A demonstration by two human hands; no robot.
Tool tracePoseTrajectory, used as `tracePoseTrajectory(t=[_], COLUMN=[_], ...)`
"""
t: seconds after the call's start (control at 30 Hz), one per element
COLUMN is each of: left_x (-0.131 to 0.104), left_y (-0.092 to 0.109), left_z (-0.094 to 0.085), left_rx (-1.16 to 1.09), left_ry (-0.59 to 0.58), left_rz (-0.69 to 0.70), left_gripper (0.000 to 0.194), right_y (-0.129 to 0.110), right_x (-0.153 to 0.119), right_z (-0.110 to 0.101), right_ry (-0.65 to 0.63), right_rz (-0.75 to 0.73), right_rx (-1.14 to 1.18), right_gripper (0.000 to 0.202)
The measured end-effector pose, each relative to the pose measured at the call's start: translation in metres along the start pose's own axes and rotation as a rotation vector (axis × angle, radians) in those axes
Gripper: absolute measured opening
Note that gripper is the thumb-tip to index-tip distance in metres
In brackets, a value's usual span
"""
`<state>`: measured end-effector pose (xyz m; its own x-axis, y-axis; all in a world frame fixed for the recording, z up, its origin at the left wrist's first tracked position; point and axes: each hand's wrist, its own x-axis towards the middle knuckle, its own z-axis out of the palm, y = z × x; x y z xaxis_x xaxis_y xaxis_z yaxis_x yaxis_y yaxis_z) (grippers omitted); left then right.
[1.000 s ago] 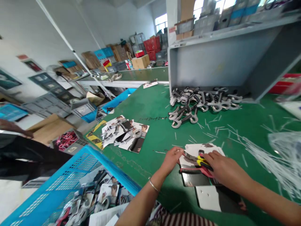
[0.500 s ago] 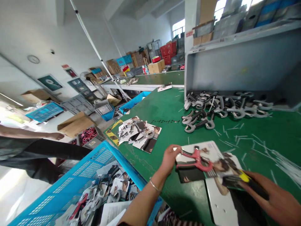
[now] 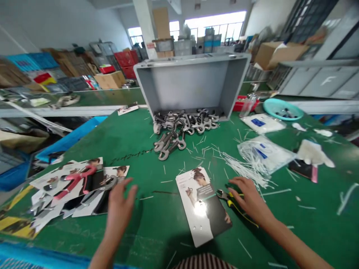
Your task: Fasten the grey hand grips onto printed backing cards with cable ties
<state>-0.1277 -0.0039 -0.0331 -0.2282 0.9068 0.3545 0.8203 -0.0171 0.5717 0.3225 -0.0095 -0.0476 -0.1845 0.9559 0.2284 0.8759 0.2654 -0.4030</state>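
My left hand (image 3: pixel 120 201) is empty with its fingers apart, just right of a pile of carded tools. On top of that pile lies a card with a red-pink tool (image 3: pixel 75 181). My right hand (image 3: pixel 246 196) has its fingers spread over yellow-and-black cutters (image 3: pixel 234 205) lying on the table. Between my hands rests a stack of printed cards (image 3: pixel 203 205) with no tool on it. Grey-and-black tools (image 3: pixel 179 129) lie heaped at the mouth of a grey crate (image 3: pixel 190 82) tipped on its side.
White ties (image 3: pixel 246 166) are strewn over the green table (image 3: pixel 151 228), beside a plastic bag (image 3: pixel 263 153). Behind are a turquoise bowl (image 3: pixel 280 106) and a red tray (image 3: pixel 242 104). A white glove (image 3: pixel 314 153) lies at right. A blue basket edge (image 3: pixel 42 257) shows at lower left.
The view has swung right. The card with the red-pink tool has gone from my left hand onto the left pile. My right hand has let go of the cutters, now on the table.
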Motion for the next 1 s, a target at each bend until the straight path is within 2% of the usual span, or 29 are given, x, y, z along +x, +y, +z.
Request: tracePoseTrajectory(t=[0.07,0.13,0.17,0.23,0.4,0.47,0.67,0.77,0.83,0.87,0.93,1.0], left_x=[-0.038,-0.067,-0.074,-0.073,-0.026,-0.018,-0.029,-0.031,-0.026,-0.022,-0.015,-0.010], left_y=[0.038,0.068,0.078,0.089,0.087,0.087,0.090,0.086,0.086,0.089,0.102,0.120], left_z=[0.054,0.096,0.110,0.125,0.125,0.123,0.125,0.127,0.123,0.118,0.103,0.085], left_rx=[-0.019,0.039,0.056,0.067,-0.005,-0.030,-0.075,-0.098,-0.098,-0.095,-0.107,-0.126], left_ry=[-0.233,-0.350,-0.381,-0.397,-0.421,-0.407,-0.350,-0.329,-0.264,-0.224,-0.197,-0.298], left_rz=[0.048,0.082,0.103,0.105,0.100,0.113,0.148,0.146,0.126,0.130,0.221,0.408], left_gripper=[0.054,0.073,0.078,0.077,0.052,0.046,0.045,0.047,0.051,0.050,0.043,0.036], right_y=[0.014,0.028,0.034,0.042,0.046,0.045,0.045,0.042,0.032,0.023,-0.001,-0.031], right_x=[0.017,0.033,0.041,0.054,0.079,0.085,0.100,0.110,0.114,0.115,0.111,0.100], right_z=[0.001,0.002,0.003,0.004,0.005,0.004,-0.013,-0.029,-0.040,-0.043,-0.046,-0.039], right_ry=[0.007,-0.019,-0.035,-0.060,-0.077,-0.066,0.048,0.208,0.229,0.176,-0.024,-0.261], right_rz=[0.053,0.130,0.171,0.238,0.237,0.215,0.173,0.180,0.217,0.218,0.139,-0.011], right_rx=[-0.007,-0.131,-0.214,-0.350,-0.390,-0.371,-0.268,-0.016,0.186,0.257,0.354,0.390], right_gripper=[0.023,0.022,0.022,0.023,0.026,0.028,0.034,0.033,0.032,0.031,0.028,0.025])
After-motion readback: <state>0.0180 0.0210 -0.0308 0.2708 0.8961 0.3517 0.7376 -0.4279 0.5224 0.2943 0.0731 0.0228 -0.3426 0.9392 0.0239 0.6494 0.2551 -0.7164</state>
